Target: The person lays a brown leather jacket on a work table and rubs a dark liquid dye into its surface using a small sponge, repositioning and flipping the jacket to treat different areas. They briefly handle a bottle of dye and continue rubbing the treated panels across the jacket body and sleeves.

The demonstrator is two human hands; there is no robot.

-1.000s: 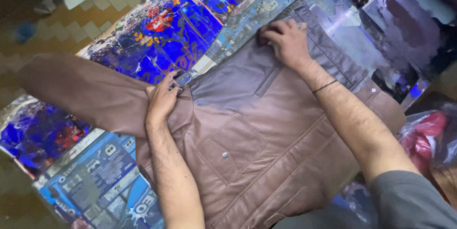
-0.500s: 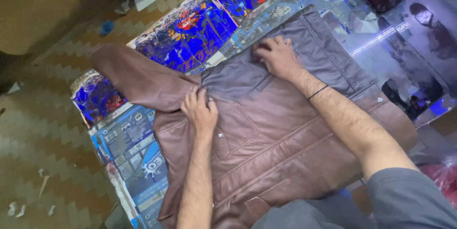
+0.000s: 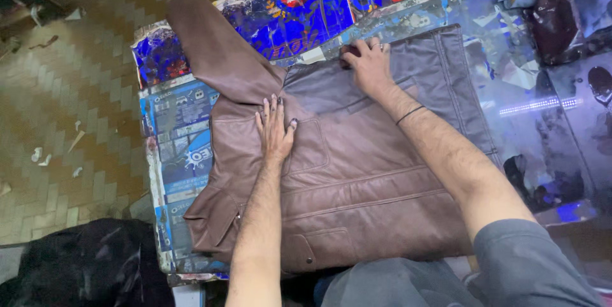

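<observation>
Pressing flat, fingers spread: left hand (image 3: 275,130) and right hand (image 3: 368,65) on one brown jacket (image 3: 357,173).

My table (image 3: 178,122) is covered in blue printed sheets; tiled floor (image 3: 76,90) left, littered with scraps; dark cloth heap (image 3: 95,262) lower left.

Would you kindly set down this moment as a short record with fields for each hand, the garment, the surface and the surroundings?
left hand: left hand pressed flat, fingers spread, on the chest of the brown leather jacket
right hand: right hand pressing on the jacket's far edge; thin dark band at the wrist
garment: spread flat, one sleeve angled out over the table's far corner
surface: table covered in blue printed sheets
surroundings: patterned tiled floor; dark cloth bundle beside the table
</observation>
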